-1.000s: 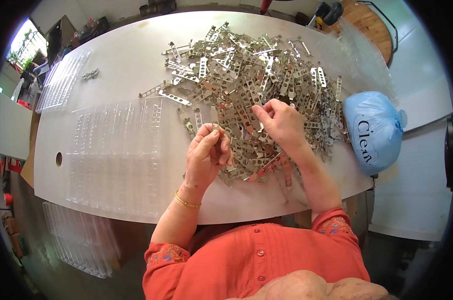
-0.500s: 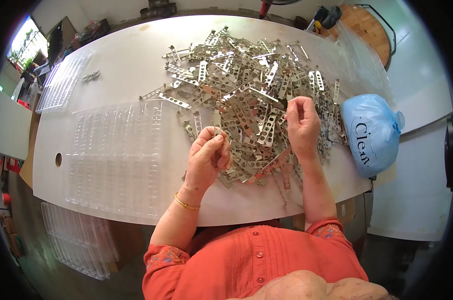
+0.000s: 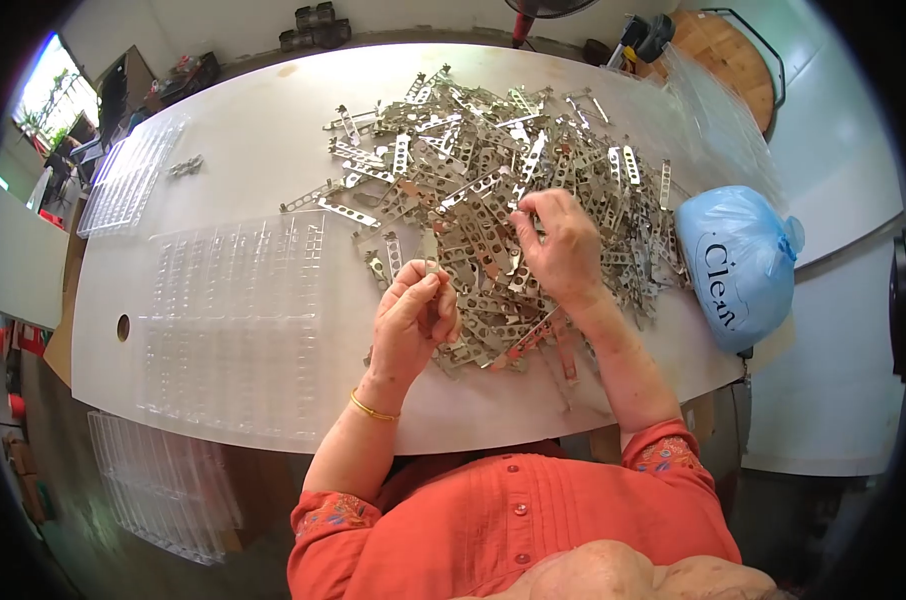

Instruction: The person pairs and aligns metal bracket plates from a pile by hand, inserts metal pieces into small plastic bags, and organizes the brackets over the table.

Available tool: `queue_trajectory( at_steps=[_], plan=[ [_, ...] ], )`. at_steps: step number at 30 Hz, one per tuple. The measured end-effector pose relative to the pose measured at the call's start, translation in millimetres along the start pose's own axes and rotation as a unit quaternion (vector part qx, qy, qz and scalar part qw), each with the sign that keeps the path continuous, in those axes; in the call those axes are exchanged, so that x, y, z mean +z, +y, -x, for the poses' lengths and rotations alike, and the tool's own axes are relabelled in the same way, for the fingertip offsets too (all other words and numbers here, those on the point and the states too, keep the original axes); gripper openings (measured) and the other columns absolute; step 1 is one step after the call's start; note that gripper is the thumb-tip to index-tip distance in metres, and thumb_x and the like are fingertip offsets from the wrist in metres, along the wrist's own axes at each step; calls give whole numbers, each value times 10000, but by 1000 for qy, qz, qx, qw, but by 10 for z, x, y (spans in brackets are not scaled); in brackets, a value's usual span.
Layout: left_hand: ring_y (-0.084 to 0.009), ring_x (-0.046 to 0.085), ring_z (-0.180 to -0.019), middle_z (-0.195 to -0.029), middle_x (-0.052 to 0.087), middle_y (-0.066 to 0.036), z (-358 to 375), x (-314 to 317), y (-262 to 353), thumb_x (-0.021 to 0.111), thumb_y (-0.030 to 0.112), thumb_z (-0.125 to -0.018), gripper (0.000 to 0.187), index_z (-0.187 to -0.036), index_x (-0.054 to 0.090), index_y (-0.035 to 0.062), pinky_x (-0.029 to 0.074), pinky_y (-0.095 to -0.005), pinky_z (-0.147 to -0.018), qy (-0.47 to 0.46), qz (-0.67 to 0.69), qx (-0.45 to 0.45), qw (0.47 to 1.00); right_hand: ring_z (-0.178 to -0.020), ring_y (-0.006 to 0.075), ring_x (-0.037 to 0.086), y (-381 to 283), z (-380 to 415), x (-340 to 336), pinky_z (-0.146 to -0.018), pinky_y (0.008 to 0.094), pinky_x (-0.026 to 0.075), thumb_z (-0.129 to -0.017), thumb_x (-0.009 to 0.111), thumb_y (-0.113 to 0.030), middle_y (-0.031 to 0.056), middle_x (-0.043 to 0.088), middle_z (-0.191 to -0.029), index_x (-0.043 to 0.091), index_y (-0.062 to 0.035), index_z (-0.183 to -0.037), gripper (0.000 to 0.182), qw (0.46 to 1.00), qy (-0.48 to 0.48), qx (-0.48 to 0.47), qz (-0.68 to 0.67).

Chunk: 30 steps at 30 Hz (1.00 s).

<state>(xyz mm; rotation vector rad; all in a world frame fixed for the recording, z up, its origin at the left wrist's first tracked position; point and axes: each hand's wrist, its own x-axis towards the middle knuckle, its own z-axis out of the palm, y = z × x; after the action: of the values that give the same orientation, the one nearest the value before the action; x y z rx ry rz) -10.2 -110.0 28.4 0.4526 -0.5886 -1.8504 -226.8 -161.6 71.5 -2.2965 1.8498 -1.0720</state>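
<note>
A heap of perforated metal strips [image 3: 473, 190] lies in the middle of the white table. At its near left edge, my left hand [image 3: 413, 310] pinches a metal strip [image 3: 430, 247] between thumb and forefinger, its end pointing up and away from me. Over the heap's centre is my right hand [image 3: 563, 245], thumb and fingertips drawn together. Whatever those fingertips hold, if anything, is too small to make out.
A clear plastic tray [image 3: 235, 325] lies left of the heap, with another clear tray [image 3: 133, 175] behind it. Several small metal pieces [image 3: 185, 166] sit near that tray. A tied blue bag [image 3: 738, 265] stands on the right.
My right hand has moved left across the heap, towards my left hand. The left hand stays nearly in place, still pinching the metal strip.
</note>
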Motion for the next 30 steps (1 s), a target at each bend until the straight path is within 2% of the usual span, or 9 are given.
queue_trajectory(
  at_steps=[2, 7, 16, 20, 23, 26, 27, 28, 30],
  plan=[
    [-132, 430, -504, -735, 528, -57, 19, -11, -10, 436, 145, -1034, 150, -1072, 547, 52, 455, -295, -499, 1, 3, -2, 1000, -977, 281, 647, 44, -206, 26, -826, 399, 505, -871, 705, -126, 90, 663, -1026, 662, -70, -1012, 158, 982, 87, -150, 70],
    [-133, 424, -498, -734, 533, -59, 9, -22, -25, 438, 147, -1033, 152, -1074, 546, 49, 449, -291, -492, -14, -4, 1, 1000, -1122, 242, 622, 129, -530, 299, -1147, 433, 310, -877, 582, -58, 59, 672, -1071, 671, -91, -1111, 252, 951, 7, -267, 158],
    [-135, 441, -518, -757, 555, -74, 19, -9, 13, 409, 170, -1056, 173, -1095, 533, 56, 455, -299, -514, -27, 16, 4, 999, -928, 194, 697, 169, -685, 197, -1115, 397, 383, -892, 559, -40, 54, 683, -901, 665, -98, -991, 156, 923, -8, -332, 196],
    [-147, 456, -519, -778, 579, -105, 29, 11, -6, 395, 183, -1069, 166, -1128, 503, 72, 476, -313, -529, -20, 3, 20, 1000, -710, 232, 702, 59, -483, -19, -989, 398, 489, -890, 598, -27, 74, 676, -735, 640, -72, -953, 88, 947, 59, -284, 136],
    [-165, 513, -556, -835, 624, -141, 21, 6, -24, 394, 188, -1074, 155, -1138, 493, 86, 508, -321, -572, -26, -21, 17, 999, -545, 259, 644, 0, -223, -201, -696, 364, 534, -940, 606, -86, 87, 643, -608, 647, -68, -989, 66, 976, 21, -193, 94],
    [-189, 599, -658, -911, 662, -171, 37, -22, -47, 404, 181, -1075, 141, -1133, 499, 95, 539, -326, -651, -28, -75, 9, 997, -554, 216, 657, 29, 66, -230, -697, 331, 532, -948, 614, -110, 86, 643, -604, 636, -50, -985, 74, 998, 4, -61, 11],
    [-202, 643, -727, -953, 677, -182, 27, -11, -57, 413, 173, -1073, 132, -1129, 507, 97, 550, -329, -699, -28, -107, 18, 994, -652, 151, 690, -71, 100, -348, -691, 299, 528, -983, 594, -121, 82, 696, -706, 636, -34, -968, 98, 959, -109, 159, -210],
    [-202, 643, -727, -953, 677, -182, 18, 22, -79, 413, 173, -1073, 132, -1129, 507, 97, 550, -329, -699, -32, -110, 14, 993, -652, 151, 690, -27, 159, -344, -691, 299, 528, -983, 594, -121, 82, 696, -706, 636, -34, -968, 98, 958, -104, 163, -211],
    [-215, 673, -844, -983, 683, -172, 45, 118, -125, 434, 163, -1070, 129, -1124, 527, 91, 551, -337, -771, -13, -83, 32, 996, -809, 110, 699, 76, 297, -302, -698, 267, 520, -1014, 567, -125, 60, 727, -859, 648, -30, -946, 143, 821, -108, 226, -513]
  ],
)
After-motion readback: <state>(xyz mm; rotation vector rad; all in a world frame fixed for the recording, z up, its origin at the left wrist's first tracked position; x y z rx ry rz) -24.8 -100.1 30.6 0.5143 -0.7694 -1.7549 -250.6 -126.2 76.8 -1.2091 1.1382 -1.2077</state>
